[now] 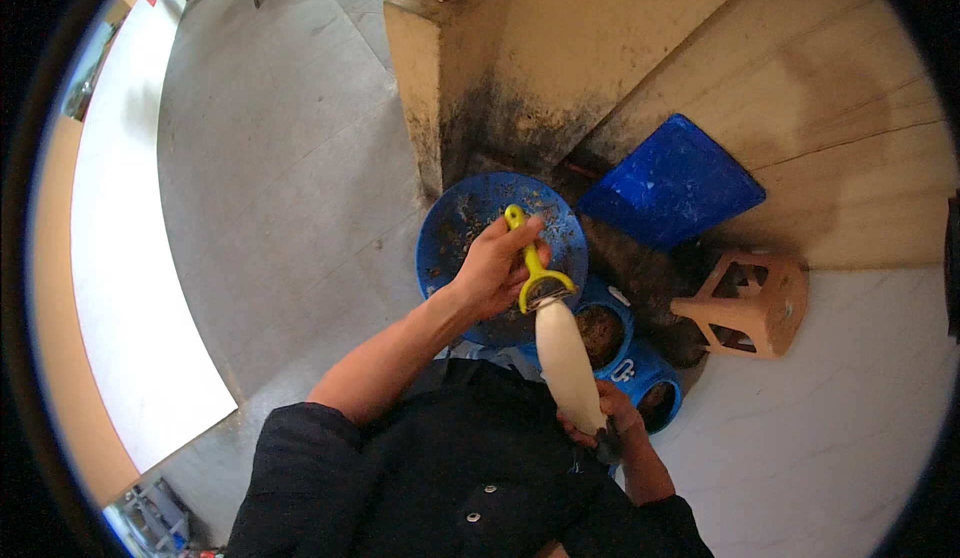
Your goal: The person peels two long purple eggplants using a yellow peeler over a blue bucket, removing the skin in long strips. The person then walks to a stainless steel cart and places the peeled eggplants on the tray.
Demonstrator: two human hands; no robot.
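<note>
My left hand (499, 265) grips the handle of a yellow-green Y-shaped peeler (534, 261), whose blade end is at the upper tip of a long, pale, peeled vegetable (566, 359). The vegetable slants down to the right in front of my black shirt. My right hand (611, 415) is closed around its lower end, where something dark also shows; what that is, I cannot tell. Below my left hand lies a round blue basin or lid (450, 213) strewn with scraps. The tip seems to touch the blade, but the exact contact is unclear.
Two open blue barrels (630, 333) with dark contents stand right of the round blue surface. A blue panel (675, 183) leans by the stained wall (600, 40). An orange plastic stool (780, 306) lies tipped at right. A short pillar (420, 70) rises ahead. People are far off at upper left.
</note>
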